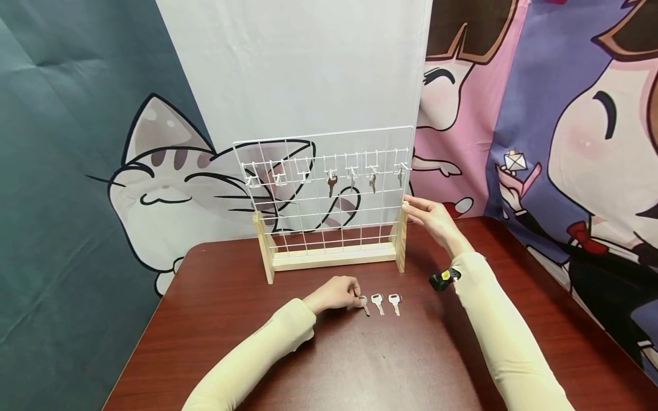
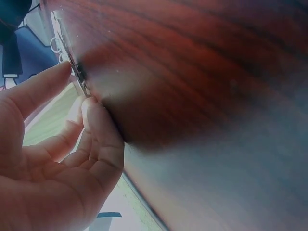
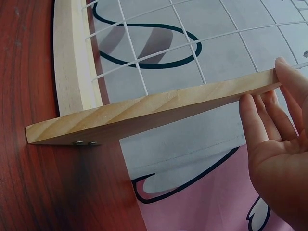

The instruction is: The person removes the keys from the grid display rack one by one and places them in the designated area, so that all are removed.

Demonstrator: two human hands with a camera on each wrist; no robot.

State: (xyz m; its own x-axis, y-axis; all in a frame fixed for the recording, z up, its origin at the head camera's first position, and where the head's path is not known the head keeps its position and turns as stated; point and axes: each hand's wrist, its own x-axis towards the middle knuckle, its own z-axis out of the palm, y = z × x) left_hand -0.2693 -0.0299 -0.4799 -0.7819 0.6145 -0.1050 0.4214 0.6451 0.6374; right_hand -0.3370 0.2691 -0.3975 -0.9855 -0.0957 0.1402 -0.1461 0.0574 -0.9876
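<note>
My left hand (image 1: 336,292) is low over the table, its thumb and fingers pinching the leftmost key (image 1: 364,306) of a short row. In the left wrist view, the thumb (image 2: 102,118) meets the near end of that flat metal key. Beside it lie a middle key (image 1: 378,304) and a right key (image 1: 394,303), both silver. My right hand (image 1: 434,220) grips the upper end of the right wooden post (image 3: 159,108) of a white wire grid rack (image 1: 329,215). Its thumb is at the post's edge, with the other fingers against the outer face.
Several keys, one of them a dark key (image 1: 332,184), hang from hooks on the grid's right half. Hooks (image 1: 279,179) on the left half carry nothing. The rack's wooden base bar (image 1: 334,258) stands on the reddish-brown table (image 1: 216,319). Behind hangs a cartoon-printed cloth (image 1: 308,68).
</note>
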